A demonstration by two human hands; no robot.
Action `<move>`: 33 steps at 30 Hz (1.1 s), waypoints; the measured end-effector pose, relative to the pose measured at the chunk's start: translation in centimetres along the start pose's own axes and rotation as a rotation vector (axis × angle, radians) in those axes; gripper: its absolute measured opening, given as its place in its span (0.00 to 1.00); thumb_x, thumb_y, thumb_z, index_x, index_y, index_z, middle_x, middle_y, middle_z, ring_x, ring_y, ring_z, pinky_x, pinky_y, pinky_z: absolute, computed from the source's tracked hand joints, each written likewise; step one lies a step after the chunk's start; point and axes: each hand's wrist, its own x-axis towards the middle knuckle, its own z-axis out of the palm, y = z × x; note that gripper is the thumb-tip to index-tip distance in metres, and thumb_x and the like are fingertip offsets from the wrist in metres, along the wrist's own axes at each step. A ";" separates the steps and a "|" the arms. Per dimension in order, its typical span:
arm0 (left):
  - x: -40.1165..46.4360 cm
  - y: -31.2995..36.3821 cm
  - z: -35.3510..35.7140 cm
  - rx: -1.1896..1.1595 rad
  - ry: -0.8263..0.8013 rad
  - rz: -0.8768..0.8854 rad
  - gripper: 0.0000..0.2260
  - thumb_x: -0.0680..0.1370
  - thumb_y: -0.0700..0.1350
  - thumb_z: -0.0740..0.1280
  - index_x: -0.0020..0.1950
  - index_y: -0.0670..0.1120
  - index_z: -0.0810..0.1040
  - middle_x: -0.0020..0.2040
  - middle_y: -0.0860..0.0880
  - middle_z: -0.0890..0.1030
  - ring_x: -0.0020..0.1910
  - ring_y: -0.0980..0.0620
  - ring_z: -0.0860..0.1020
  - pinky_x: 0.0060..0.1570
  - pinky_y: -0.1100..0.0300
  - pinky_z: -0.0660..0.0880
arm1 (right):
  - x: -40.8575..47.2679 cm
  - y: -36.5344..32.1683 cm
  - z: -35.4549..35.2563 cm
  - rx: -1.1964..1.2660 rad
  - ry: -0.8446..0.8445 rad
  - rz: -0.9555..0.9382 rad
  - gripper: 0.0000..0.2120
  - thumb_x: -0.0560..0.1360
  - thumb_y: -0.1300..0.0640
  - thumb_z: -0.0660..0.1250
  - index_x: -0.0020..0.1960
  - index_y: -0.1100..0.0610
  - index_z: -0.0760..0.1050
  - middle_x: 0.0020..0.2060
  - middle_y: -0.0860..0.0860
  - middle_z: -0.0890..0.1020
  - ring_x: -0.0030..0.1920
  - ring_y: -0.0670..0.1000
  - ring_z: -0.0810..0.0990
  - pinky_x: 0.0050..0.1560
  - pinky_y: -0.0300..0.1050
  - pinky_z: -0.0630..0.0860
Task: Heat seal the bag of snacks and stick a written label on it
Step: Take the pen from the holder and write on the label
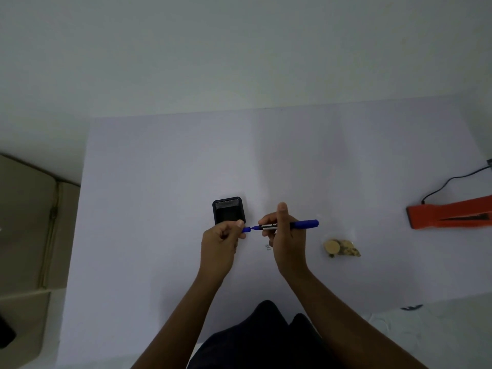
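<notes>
Right hand (286,237) grips the blue marker (290,225) around the barrel near the tip end, fingers curled round it, thumb sticking up. Marker long axis runs roughly left-right, near level, slightly higher at the right end. Exposed tip points left; blunt back end points right, clear of the hand.

Left hand (221,242) pinches the blue cap (246,229) between thumb and fingers, remaining fingers curled in. Cap sits just beside the marker tip, a small gap between them, cap not on. Cap axis roughly in line with the marker.

Both hands are held over the middle of the table (159,182), which has a white cover.

Label (268,247): small white piece with faint marks on it, lying on the table below the marker, partly hidden by the right hand. Marks too small to read.

Bag of snacks (341,247): clear bag with tan round pieces, lying flat on the table to the right of the right hand, apart from it. Can't tell whether its top is sealed.

Heat sealer (450,213): orange, at the right edge of the table, long axis left-right, runs out of frame. Black cable (450,182) goes from its left end up and to the right.

Black mesh holder (228,210) stands on the table just behind the left hand.

Dark clothing (266,336) at the bottom of the frame.
</notes>
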 end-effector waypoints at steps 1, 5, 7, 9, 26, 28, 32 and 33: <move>-0.1 0.1 0.1 0.000 -0.006 -0.003 0.10 0.80 0.50 0.64 0.42 0.51 0.81 0.36 0.45 0.81 0.32 0.51 0.73 0.34 0.61 0.73 | -0.1 -0.1 0.1 -0.006 0.001 -0.001 0.28 0.77 0.44 0.58 0.41 0.69 0.80 0.30 0.54 0.83 0.29 0.46 0.80 0.30 0.32 0.73; -0.3 0.7 0.4 -0.027 -0.029 -0.008 0.11 0.81 0.49 0.64 0.45 0.47 0.82 0.35 0.46 0.81 0.32 0.51 0.73 0.32 0.65 0.72 | -0.4 -0.4 0.6 -0.013 -0.002 -0.005 0.27 0.77 0.45 0.58 0.40 0.67 0.80 0.28 0.51 0.82 0.28 0.45 0.79 0.29 0.32 0.72; -0.4 0.9 0.5 -0.065 -0.036 -0.026 0.11 0.81 0.50 0.64 0.45 0.46 0.83 0.36 0.46 0.82 0.32 0.52 0.74 0.32 0.65 0.73 | -0.6 -0.7 0.9 -0.007 0.004 -0.008 0.25 0.78 0.45 0.58 0.39 0.65 0.80 0.27 0.49 0.81 0.28 0.45 0.79 0.29 0.32 0.72; -0.4 1.3 0.5 -0.135 -0.054 -0.075 0.13 0.81 0.50 0.64 0.45 0.44 0.84 0.34 0.48 0.80 0.30 0.54 0.73 0.32 0.65 0.73 | -0.6 -0.7 1.2 -0.011 0.015 -0.013 0.23 0.80 0.47 0.58 0.38 0.63 0.79 0.25 0.49 0.79 0.27 0.45 0.77 0.29 0.33 0.72; 1.9 4.4 -3.5 -0.165 -0.001 -0.114 0.16 0.81 0.49 0.65 0.41 0.39 0.82 0.31 0.47 0.78 0.28 0.55 0.72 0.31 0.65 0.72 | 1.4 -0.3 4.4 -0.031 -0.176 -0.095 0.15 0.83 0.55 0.62 0.43 0.61 0.79 0.29 0.50 0.80 0.30 0.49 0.76 0.30 0.36 0.71; 3.6 4.3 -5.2 0.063 0.164 0.085 0.17 0.81 0.50 0.66 0.39 0.40 0.82 0.30 0.46 0.79 0.26 0.56 0.72 0.29 0.67 0.71 | 2.1 0.9 4.8 0.018 -0.165 0.011 0.17 0.80 0.46 0.63 0.50 0.60 0.79 0.35 0.55 0.82 0.32 0.51 0.74 0.32 0.35 0.71; 6.1 2.9 -7.6 0.306 0.329 0.230 0.16 0.81 0.48 0.66 0.36 0.43 0.79 0.28 0.50 0.76 0.25 0.57 0.70 0.30 0.72 0.68 | 3.1 3.8 4.4 -0.181 -0.049 0.131 0.16 0.82 0.43 0.59 0.53 0.55 0.77 0.39 0.53 0.80 0.34 0.43 0.75 0.37 0.37 0.71; 6.5 2.4 -7.9 0.356 0.331 0.242 0.15 0.81 0.48 0.65 0.37 0.43 0.79 0.29 0.48 0.77 0.26 0.56 0.71 0.30 0.70 0.69 | 3.2 4.4 4.1 -0.258 -0.034 0.129 0.15 0.83 0.45 0.58 0.53 0.55 0.76 0.39 0.52 0.79 0.35 0.44 0.75 0.38 0.37 0.72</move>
